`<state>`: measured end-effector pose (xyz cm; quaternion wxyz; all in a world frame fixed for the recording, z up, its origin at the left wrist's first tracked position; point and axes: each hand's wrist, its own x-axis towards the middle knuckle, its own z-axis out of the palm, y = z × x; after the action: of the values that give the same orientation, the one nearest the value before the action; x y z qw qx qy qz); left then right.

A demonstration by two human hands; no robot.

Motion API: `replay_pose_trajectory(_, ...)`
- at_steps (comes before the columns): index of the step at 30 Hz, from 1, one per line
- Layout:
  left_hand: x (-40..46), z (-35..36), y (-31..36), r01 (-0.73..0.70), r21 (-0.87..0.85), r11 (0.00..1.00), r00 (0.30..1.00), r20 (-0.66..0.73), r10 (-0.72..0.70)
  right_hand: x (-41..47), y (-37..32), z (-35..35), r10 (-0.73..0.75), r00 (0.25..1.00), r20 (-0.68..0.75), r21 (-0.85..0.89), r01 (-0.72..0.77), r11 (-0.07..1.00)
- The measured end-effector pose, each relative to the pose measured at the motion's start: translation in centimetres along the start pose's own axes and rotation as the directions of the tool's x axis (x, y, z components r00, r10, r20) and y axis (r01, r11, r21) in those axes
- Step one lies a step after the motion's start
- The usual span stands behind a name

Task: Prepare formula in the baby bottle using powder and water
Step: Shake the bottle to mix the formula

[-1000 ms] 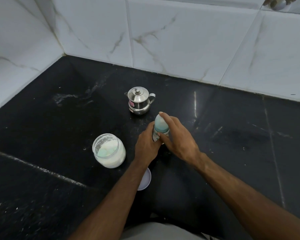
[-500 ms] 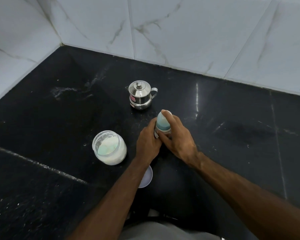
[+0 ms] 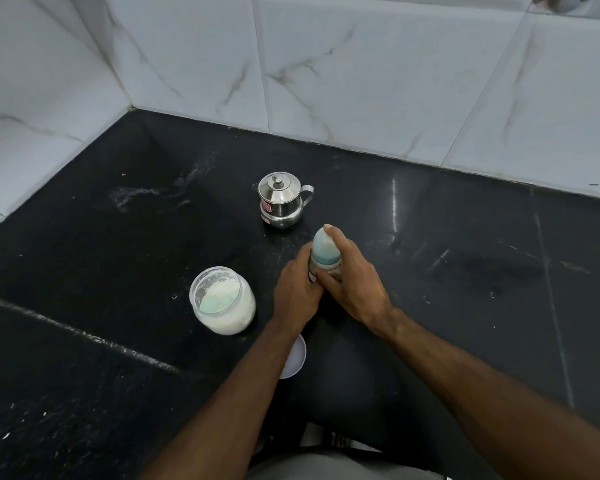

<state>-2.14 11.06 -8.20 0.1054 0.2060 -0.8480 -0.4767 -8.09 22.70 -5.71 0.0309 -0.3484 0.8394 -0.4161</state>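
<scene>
Head view. Since the earlier frames both hands have stayed on the bottle [image 3: 323, 252]; nothing on the table [image 3: 465, 306] has shifted, only the camera's aim has drifted slightly.

The bottle stands upright at centre frame. The left hand [image 3: 297, 289] wraps its body from 9 o'clock, grip clamped on it. The right hand [image 3: 352, 280] closes round the collar from 3 o'clock, its forefinger lying up along the pale domed cap; grip likewise clamped on the bottle. Contents hidden by the hands.

The open powder jar [image 3: 222, 301] sits at 9 o'clock of the bottle, near but apart. A white lid [image 3: 297, 358] lies at 6 o'clock, partly under the left forearm. The steel pot [image 3: 281, 200], lidded, stands at 11 o'clock, just beyond.

Judgement: the bottle looks light, stiff plastic, smooth and liable to slip if wet. Best held low on the body while the other hand turns the collar; the domed cap offers poor purchase.
</scene>
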Motion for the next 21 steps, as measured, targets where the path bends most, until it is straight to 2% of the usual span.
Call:
replay_pose_trajectory(7, -0.7, -1.7, -0.6, -0.083, 0.026, 0.996, 0.988, 0.131, 0.079, 0.0, 0.1, -0.8, 0.016, 0.998, 0.060, 0.090, -0.021, 0.996)
replay_pose_trajectory(13, -3.8, -2.5, -2.8, -0.087, 0.104, 0.991, 0.995, 0.063, 0.081, 0.2, 0.1, -4.0, 0.111, 0.993, 0.048, 0.328, -0.121, 0.937)
replay_pose_trajectory(21, -5.8, -3.0, -4.2, -0.049, 0.144, 0.988, 0.997, 0.066, 0.039, -0.8, -1.2, -6.6, 0.162, 0.985, 0.063, 0.533, -0.170, 0.829)
